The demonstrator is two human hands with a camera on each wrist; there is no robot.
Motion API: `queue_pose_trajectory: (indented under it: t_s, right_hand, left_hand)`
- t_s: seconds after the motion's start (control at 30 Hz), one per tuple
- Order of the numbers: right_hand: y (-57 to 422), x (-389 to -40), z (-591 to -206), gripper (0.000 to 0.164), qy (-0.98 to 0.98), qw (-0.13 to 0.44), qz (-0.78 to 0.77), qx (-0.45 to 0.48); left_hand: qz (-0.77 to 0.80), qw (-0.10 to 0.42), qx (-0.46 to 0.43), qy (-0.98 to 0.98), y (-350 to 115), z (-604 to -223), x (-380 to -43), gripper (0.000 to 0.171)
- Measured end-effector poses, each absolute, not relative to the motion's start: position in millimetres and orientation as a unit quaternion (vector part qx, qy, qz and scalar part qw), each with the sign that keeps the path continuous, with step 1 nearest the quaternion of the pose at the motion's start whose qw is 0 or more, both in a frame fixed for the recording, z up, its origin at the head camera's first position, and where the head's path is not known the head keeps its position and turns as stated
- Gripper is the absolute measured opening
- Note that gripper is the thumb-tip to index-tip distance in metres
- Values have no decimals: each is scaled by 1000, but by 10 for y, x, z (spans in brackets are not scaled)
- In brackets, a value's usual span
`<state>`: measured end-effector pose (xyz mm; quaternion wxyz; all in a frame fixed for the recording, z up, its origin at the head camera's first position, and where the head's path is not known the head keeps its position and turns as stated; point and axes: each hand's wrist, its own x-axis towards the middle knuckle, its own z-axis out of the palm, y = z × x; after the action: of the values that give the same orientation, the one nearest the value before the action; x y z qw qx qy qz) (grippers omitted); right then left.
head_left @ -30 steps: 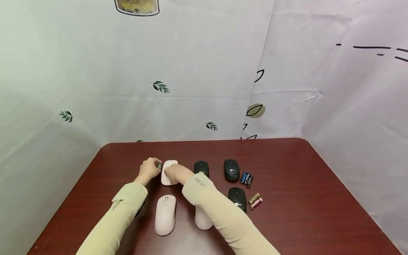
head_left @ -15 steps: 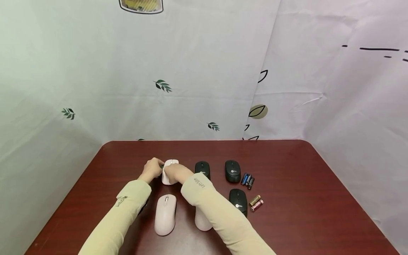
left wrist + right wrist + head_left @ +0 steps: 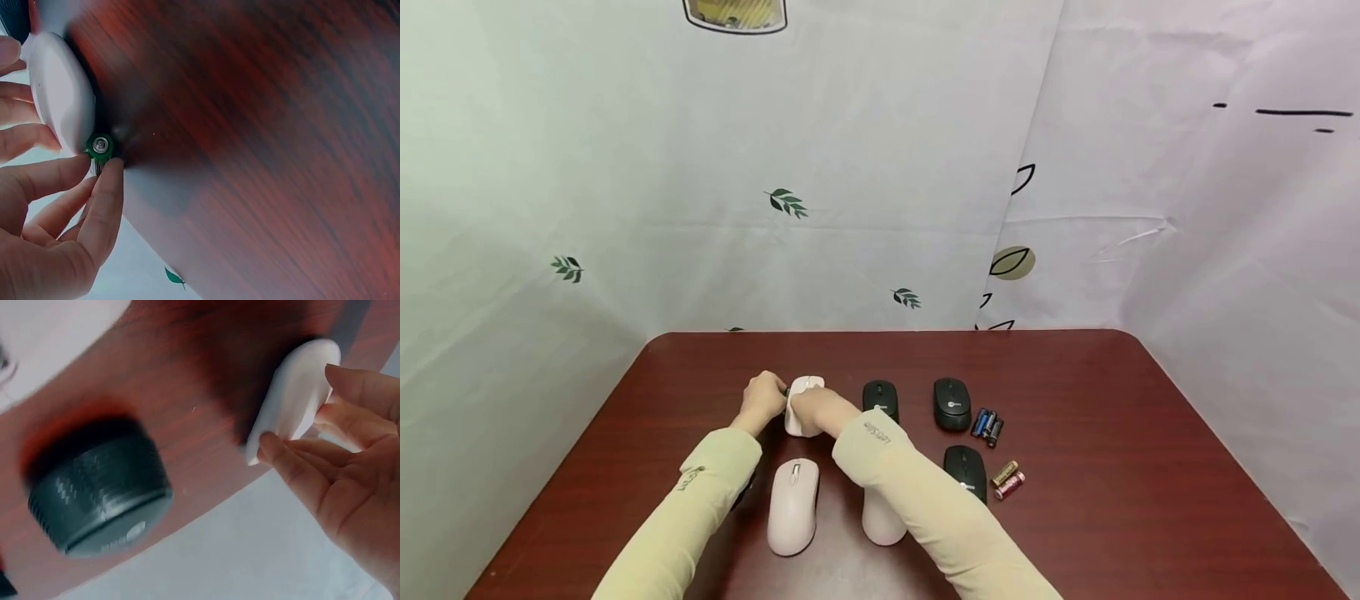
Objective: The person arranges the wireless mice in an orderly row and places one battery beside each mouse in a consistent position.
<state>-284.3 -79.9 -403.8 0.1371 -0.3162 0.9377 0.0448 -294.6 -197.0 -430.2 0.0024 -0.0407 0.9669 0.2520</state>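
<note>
While the right hand [image 3: 814, 410] grips a white computer mouse [image 3: 800, 402] tipped up on its edge, thumb on one side and fingers curled round the other, the left hand [image 3: 763, 398] pinches a green-tipped battery [image 3: 100, 148] between thumb and forefinger and holds its end right against the mouse's rim. The left wrist view shows the battery's metal cap facing the camera, touching the mouse shell, with the other fingers of that hand loosely curled below it. The tilted mouse stands near the far left of the dark red worktop [image 3: 1112, 467].

Just nearer the person lie two more pale mice [image 3: 792, 507], side by side, the right one partly under the right sleeve [image 3: 917, 508]. To the right of the hands sit three black mice [image 3: 952, 404], and beyond them a cluster of blue and dark batteries [image 3: 987, 425] and a gold and a pink battery [image 3: 1009, 480] lying together.

A second ago the left hand held the battery a little apart from the mouse, its green tip plain in the head view; now the hand has closed in against the mouse and hides the battery from that view.
</note>
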Motion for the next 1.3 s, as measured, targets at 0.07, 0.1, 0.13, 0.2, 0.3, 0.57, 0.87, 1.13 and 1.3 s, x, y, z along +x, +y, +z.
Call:
queue_pose_trajectory:
  t_s: [0.07,0.1,0.13,0.2,0.3,0.57,0.87,1.13,1.3]
  right_hand:
    - [-788,-2829,-4043,11,939,135,47,-313]
    - [-785,-2823,-4044,11,940,133,45,-312]
    - [-784,-2819,-4043,10,940,132,44,-311]
    - [-785,-2817,-4038,8,941,129,38,-311]
    - [-789,-2829,-4025,7,942,128,27,-310]
    - [-755,-2848,-3956,27,953,135,7,-271]
    - [-429,-2730,-3663,46,941,87,-44,-323]
    - [41,-2618,-3461,40,926,42,-100,-361]
    - [355,-2593,-3466,32,921,32,-158,-354]
  left_hand:
    - [251,5,-39,967,-1964,-4312,-2950,26]
    - [251,6,-40,967,-1960,-4314,-2951,26]
    - [250,6,-40,967,-1961,-4315,-2951,26]
    - [245,6,-40,969,-1965,-4315,-2954,26]
    - [242,7,-37,969,-1967,-4301,-2954,26]
    - [247,-2,-31,969,-1980,-4254,-2880,25]
    - [245,-22,-17,969,-2014,-4223,-2768,26]
    - [246,-79,21,966,-1980,-4216,-2676,27]
    - [194,-130,62,970,-1943,-4207,-2557,22]
